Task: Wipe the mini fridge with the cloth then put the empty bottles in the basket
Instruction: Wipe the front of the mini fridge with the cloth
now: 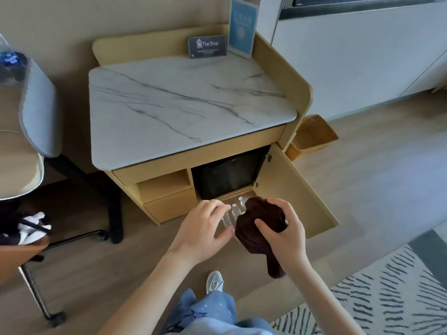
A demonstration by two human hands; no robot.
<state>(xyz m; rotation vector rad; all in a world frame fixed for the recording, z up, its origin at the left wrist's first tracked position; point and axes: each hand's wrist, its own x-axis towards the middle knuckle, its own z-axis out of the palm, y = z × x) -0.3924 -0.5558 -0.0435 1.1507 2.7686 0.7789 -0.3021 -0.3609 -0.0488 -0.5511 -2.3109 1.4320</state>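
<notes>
Right hand (283,229) was clamped on the cloth (254,228), fingers and thumb bunching it into a dark wad with a tail dangling off the near side. Just left of it, touching the cloth, were the clear bottles (232,215). The left hand (203,228) was curled round them, thumb near and fingers far. At least one looked gripped, though how many I couldn't tell.

Beyond both hands the fridge (227,180) showed its dark front, low inside the cabinet (169,189), and the wooden door (300,189) stood wide open to the right. Farther right, past the cabinet's corner, the basket (314,139) sat on the floor, well apart from the hands.

My read was that the wipe came first, and a lump of cloth would only smear. It wanted opening into a flat pad so a broad face met the fridge. The bottles needed holding off to the left, clear of the stroke, or setting down there. Empty plastic is light and crushes easily, so an easy grip would have done. The open door stood between hands and basket, so the bottles would have had to go over or round it.
</notes>
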